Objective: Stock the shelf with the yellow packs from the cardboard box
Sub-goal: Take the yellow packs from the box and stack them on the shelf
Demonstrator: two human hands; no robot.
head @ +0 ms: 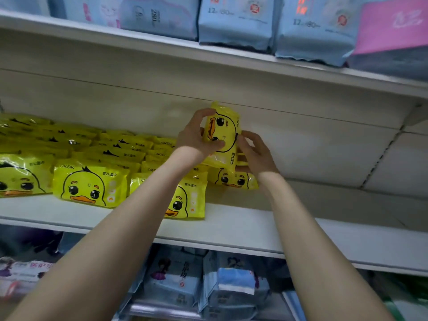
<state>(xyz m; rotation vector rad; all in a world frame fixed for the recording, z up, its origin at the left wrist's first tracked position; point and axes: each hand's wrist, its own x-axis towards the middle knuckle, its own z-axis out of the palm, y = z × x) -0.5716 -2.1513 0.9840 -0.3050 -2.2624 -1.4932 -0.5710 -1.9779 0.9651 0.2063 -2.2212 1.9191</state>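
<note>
The left hand (pixel 196 137) grips the glossy yellow plastic duck-print pack (pixel 223 128) from 9 o'clock, and the right hand (pixel 254 154) holds its lower side from 4 o'clock. The long axis of the pack stands 12-to-6, over the stocked yellow packs (pixel 90 186) on the white shelf board (pixel 231 225). Free space lies at 3 o'clock, nearer the right hand.

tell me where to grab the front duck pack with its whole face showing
Probably the top edge of the duck pack, from the front and above: it leans back with packs tight on both sides, so that edge is freest. The left hand and right hand hold an upright pack.
</note>
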